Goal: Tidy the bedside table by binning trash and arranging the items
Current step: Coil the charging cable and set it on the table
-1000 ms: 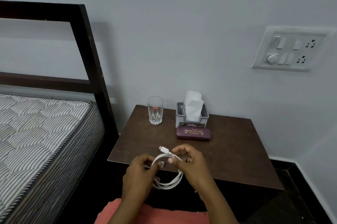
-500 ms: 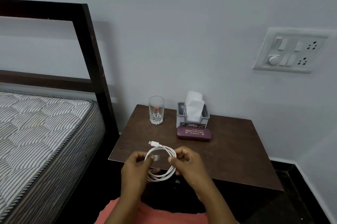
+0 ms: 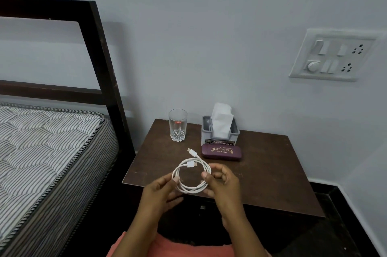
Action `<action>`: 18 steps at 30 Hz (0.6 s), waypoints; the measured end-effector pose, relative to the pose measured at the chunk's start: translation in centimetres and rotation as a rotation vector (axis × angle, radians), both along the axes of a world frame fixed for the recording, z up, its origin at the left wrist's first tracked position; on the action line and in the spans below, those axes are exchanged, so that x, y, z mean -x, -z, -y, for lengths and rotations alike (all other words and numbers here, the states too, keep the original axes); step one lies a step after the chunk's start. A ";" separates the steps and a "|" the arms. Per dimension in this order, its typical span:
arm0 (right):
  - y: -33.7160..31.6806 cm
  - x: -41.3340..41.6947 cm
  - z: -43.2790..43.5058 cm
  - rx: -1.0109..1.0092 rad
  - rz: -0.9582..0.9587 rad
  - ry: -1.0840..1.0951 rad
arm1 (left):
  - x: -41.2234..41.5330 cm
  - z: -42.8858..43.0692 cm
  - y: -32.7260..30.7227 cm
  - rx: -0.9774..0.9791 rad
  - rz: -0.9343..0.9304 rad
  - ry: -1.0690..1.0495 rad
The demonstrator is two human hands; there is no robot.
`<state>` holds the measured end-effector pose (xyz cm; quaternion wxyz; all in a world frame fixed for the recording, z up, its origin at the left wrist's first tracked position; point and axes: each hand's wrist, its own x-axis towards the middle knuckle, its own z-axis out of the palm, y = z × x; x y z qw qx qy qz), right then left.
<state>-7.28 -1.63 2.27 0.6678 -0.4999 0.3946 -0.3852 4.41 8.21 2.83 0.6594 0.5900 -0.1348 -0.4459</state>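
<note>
White, one coiled charging cable (image 3: 191, 175) is pinched on either side by the left hand (image 3: 160, 192) and the right hand (image 3: 223, 181) over the bedside table (image 3: 261, 168). Behind are set one glass (image 3: 177, 125), one tissue holder (image 3: 219, 131), one spectacle case (image 3: 221, 151).

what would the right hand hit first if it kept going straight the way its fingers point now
The right hand points left toward the left hand, across the coiled white cable it already pinches. It would probably meet the left hand's fingers first, though depth is unclear.

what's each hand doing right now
Left hand: pinching the left side of the coiled white cable.
Right hand: closed on the coil's right side.
</note>
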 end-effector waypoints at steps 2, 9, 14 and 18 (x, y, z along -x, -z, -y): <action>0.4 -0.3 0.1 -0.021 0.019 0.001 | -0.2 0.1 0.3 0.002 0.019 -0.024; 2.5 -2.2 1.5 -0.057 0.001 0.018 | -2.2 2.1 1.5 -0.009 0.045 -0.093; 3.5 -3.1 3.1 -0.095 0.016 0.043 | -3.0 4.2 2.1 0.014 0.096 -0.017; 4.5 -4.0 4.4 -0.141 0.030 0.021 | -4.3 5.8 3.1 -0.004 0.142 -0.063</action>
